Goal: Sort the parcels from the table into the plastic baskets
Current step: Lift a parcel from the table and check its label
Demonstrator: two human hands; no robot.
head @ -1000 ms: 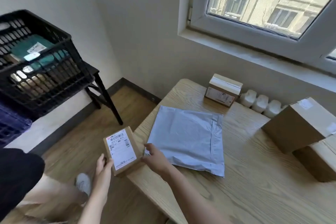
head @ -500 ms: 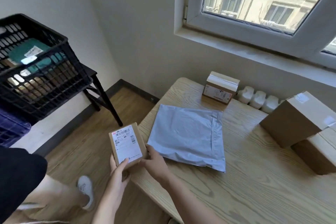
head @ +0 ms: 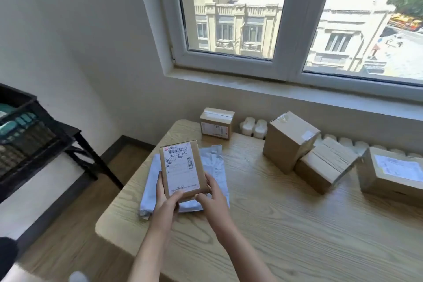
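Head view: the left hand [head: 166, 201] and right hand [head: 212, 197] both grip the lower end of a small labelled box [head: 180, 168], held upright above a grey mailer [head: 216, 165] lying by the bench's [head: 286, 231] left edge. A black basket [head: 20, 142] sits beyond that edge.

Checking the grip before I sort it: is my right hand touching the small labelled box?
Touching. Head view: fingers of the right hand curl along the right edge of the small labelled box.

White walls [head: 91, 41], sunlit window [head: 229, 7], wood floor [head: 68, 236], wooden table [head: 297, 224].
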